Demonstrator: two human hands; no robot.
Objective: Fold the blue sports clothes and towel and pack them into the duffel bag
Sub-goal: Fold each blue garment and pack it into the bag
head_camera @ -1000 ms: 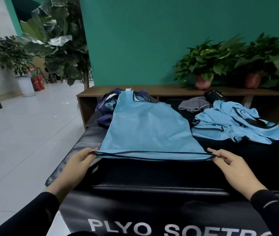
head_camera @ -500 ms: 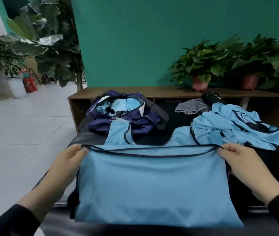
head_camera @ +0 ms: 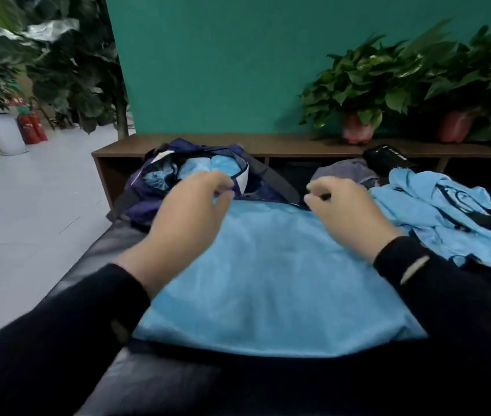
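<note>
A light blue sports vest (head_camera: 268, 280) lies folded in half on the black padded surface (head_camera: 160, 379) in front of me. My left hand (head_camera: 187, 211) and my right hand (head_camera: 349, 211) sit at its far edge with fingers curled, pinching the dark-trimmed hem at the two corners; motion blur hides the exact grip. Just behind my left hand stands the open navy duffel bag (head_camera: 145, 193) with folded blue items (head_camera: 208, 168) inside. A heap of unfolded blue clothes (head_camera: 436, 211) lies to the right.
A grey cloth (head_camera: 343, 172) and a black cylindrical object (head_camera: 388, 159) lie behind the heap. A low wooden shelf (head_camera: 283, 144) with potted plants (head_camera: 358, 85) runs along the green wall. To the left is white floor, a large plant and red fire extinguishers (head_camera: 31, 129).
Both hands carried the vest's near hem up and away over the garment to its far edge, folding it in half. My view moved closer and lower.
</note>
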